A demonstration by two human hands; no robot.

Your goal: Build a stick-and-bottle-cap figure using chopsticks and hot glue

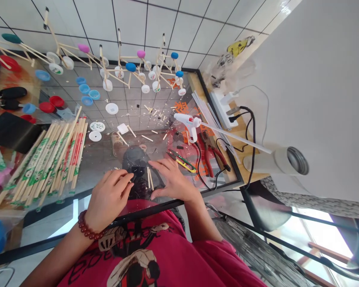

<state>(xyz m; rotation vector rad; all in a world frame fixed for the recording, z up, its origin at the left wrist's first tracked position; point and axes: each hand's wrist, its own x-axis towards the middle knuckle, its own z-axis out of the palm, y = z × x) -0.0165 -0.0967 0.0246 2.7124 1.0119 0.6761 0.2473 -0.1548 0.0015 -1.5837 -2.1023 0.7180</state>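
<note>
My left hand [109, 193] hovers at the near edge of the glass table, thumb and fingertips pinched together. A tiny dark bit shows at the fingertips, too small to name. My right hand [176, 181] rests on the glass with thumb and fingers spread apart, holding nothing. Between the two hands lie short cut pieces of wooden chopstick [150, 178], close to the right hand's open side. Beyond the hands, a white square piece [123, 128] and more cut sticks [147, 138] are scattered. A yellow-and-green utility knife [184, 161] lies just past the right fingers.
A white glue gun [189, 124] with a long glue stick and red-handled pliers [208, 153] lie right. Wrapped chopsticks [52, 155] are piled left, near blue bottle caps [84, 88]. Stick-built models with cap wheels [155, 71] line the back. A power strip [225, 109] stands right.
</note>
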